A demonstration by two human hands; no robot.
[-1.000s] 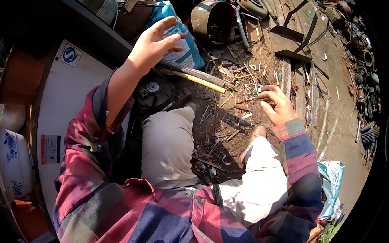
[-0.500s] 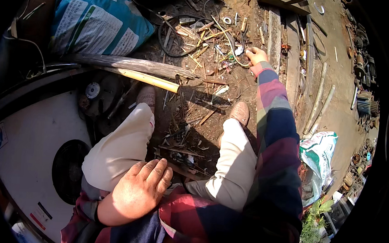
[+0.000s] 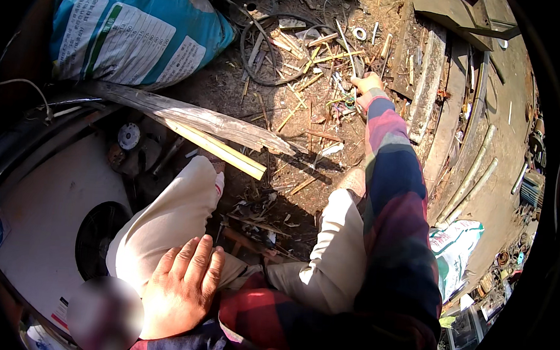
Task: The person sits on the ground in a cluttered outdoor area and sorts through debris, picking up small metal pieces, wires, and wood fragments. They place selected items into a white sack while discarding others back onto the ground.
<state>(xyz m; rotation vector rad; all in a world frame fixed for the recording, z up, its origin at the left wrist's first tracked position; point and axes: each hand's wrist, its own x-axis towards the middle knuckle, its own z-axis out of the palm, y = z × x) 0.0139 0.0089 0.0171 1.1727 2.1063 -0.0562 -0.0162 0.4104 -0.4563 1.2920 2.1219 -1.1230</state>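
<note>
My right hand (image 3: 367, 89) reaches down to the littered ground ahead, its fingers closed. A thin pale strip (image 3: 347, 45) runs from the debris to my fingertips and appears pinched there; its held end is partly hidden. Just below those fingers lies a small tangle of greenish bits (image 3: 342, 105). To their left, a loop of black hose (image 3: 244, 52) rests among broken sticks (image 3: 309, 62). My left hand (image 3: 180, 287) lies flat on my left thigh, fingers stretched out and holding nothing.
A blue printed sack (image 3: 141, 32) stands at the upper left. In front of it lie a weathered wooden pole (image 3: 194, 115) and a yellow stick (image 3: 220, 152). A white appliance panel (image 3: 47, 206) is at my left. Planks (image 3: 427, 81) and a white-green bag (image 3: 458, 250) are on the right.
My right hand has shifted left over the debris, and the pale strip beside its fingers looks straighter. The view has tilted slightly. My left hand stays on my thigh.
</note>
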